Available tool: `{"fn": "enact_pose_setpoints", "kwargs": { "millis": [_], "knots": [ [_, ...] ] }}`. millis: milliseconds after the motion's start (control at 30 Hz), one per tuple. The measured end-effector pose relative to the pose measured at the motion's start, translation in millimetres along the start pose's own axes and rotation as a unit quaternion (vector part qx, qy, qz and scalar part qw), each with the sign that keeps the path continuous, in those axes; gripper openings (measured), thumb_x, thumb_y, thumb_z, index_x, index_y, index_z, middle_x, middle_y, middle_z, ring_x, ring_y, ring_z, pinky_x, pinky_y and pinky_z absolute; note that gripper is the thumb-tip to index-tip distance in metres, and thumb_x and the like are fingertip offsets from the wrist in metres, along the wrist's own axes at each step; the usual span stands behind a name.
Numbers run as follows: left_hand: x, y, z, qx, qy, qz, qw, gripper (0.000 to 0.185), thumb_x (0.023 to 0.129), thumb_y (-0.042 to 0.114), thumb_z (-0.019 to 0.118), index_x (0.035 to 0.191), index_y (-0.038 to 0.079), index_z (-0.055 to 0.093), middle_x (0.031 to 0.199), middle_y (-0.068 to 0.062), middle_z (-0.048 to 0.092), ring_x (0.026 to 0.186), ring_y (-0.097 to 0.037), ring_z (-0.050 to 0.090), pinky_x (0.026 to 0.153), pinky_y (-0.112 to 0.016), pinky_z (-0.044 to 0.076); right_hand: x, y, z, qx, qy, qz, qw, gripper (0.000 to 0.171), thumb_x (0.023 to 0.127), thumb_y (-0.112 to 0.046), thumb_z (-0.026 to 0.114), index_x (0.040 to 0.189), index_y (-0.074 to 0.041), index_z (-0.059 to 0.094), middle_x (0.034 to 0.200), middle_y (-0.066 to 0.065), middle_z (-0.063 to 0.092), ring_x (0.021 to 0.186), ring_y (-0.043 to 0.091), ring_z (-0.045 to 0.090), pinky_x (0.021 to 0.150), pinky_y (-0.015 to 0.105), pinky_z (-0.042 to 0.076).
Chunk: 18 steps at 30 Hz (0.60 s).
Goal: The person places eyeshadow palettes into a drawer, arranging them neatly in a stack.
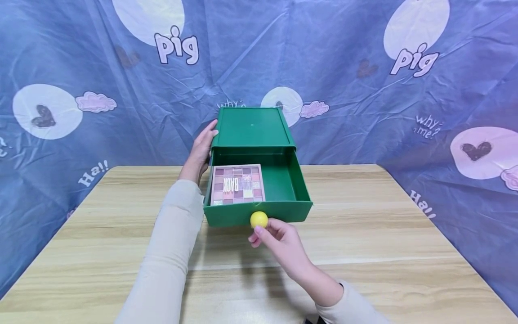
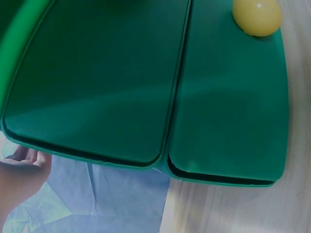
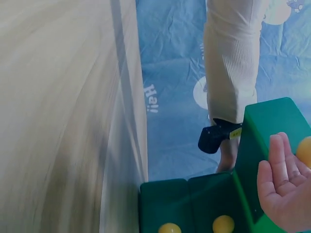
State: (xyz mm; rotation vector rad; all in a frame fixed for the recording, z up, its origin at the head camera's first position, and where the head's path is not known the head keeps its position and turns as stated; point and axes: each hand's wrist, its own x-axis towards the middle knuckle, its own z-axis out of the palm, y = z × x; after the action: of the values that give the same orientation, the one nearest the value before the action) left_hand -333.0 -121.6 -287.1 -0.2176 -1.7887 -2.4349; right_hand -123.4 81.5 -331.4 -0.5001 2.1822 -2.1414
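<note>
Right hand (image 1: 283,243), lower centre of frame, fingers loosely curled just below the round yellow plastic knob (image 1: 259,219), fingertips at it, grip unclear. Green plastic drawer (image 1: 289,182) is pulled out toward the camera at centre, long axis front-to-back, pink eyeshadow palette (image 1: 238,183) inside. Left hand (image 1: 201,150) lies flat against the green plastic box casing (image 1: 252,127), left side.

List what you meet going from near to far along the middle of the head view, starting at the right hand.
right hand → yellow knob → drawer front → eyeshadow palette → green cabinet top → blue backdrop
</note>
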Motion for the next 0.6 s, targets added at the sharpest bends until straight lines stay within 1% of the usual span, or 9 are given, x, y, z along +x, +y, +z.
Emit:
{"fn": "enact_pose_setpoints", "kwargs": {
  "millis": [133,200,367,400,533,600],
  "knots": [
    [1.3,-0.3,-0.4,-0.004,-0.001,0.0,1.0,0.047,0.084,0.018,0.046,0.131,0.018,0.04,0.126,-0.008,0.041,0.09,-0.012,0.048,0.076,-0.021,0.038,1,-1,4,0.042,0.024,0.003,0.999,0.026,0.084,-0.014,0.055,0.089,0.011,0.057,0.072,0.016,0.061,0.063,0.02,0.059,0.076,0.034,0.044],
    [1.7,-0.1,-0.9,-0.004,-0.004,0.001,1.0,0.047,0.085,0.018,0.045,0.132,0.017,0.039,0.127,-0.008,0.04,0.09,-0.012,0.047,0.077,-0.021,0.037,2,-1,5,0.053,0.029,0.002,0.998,0.027,0.084,-0.013,0.055,0.091,0.013,0.056,0.072,0.016,0.061,0.062,0.019,0.059,0.075,0.035,0.044],
    [0.8,-0.1,-1.0,0.002,-0.009,0.007,0.9999,0.047,0.086,0.017,0.044,0.133,0.016,0.037,0.128,-0.007,0.039,0.092,-0.011,0.046,0.078,-0.02,0.037,5,0,8,0.068,0.041,0.0,0.997,0.027,0.083,-0.013,0.056,0.091,0.013,0.057,0.071,0.014,0.062,0.061,0.019,0.059,0.073,0.036,0.046],
    [0.5,-0.1,-0.7,0.002,-0.008,0.007,0.9999,0.047,0.086,0.017,0.044,0.133,0.016,0.037,0.127,-0.008,0.039,0.09,-0.011,0.047,0.077,-0.02,0.037,6,0,8,0.069,0.044,-0.003,0.997,0.027,0.083,-0.013,0.056,0.091,0.013,0.057,0.071,0.014,0.062,0.061,0.019,0.059,0.072,0.036,0.046],
    [-1.2,0.4,1.1,0.007,-0.006,0.006,0.9999,0.047,0.086,0.018,0.044,0.133,0.017,0.037,0.127,-0.009,0.039,0.087,-0.009,0.047,0.075,-0.019,0.037,11,2,9,0.075,0.059,-0.012,0.995,0.027,0.084,-0.01,0.056,0.09,0.016,0.056,0.07,0.016,0.061,0.06,0.018,0.058,0.067,0.036,0.047],
    [-1.8,0.9,1.7,0.007,-0.006,0.005,0.9999,0.048,0.086,0.018,0.044,0.133,0.017,0.037,0.128,-0.009,0.039,0.088,-0.01,0.047,0.076,-0.019,0.037,14,2,10,0.075,0.067,-0.016,0.995,0.026,0.084,-0.01,0.056,0.089,0.015,0.056,0.07,0.017,0.061,0.059,0.018,0.058,0.066,0.036,0.048]
  ]
}}
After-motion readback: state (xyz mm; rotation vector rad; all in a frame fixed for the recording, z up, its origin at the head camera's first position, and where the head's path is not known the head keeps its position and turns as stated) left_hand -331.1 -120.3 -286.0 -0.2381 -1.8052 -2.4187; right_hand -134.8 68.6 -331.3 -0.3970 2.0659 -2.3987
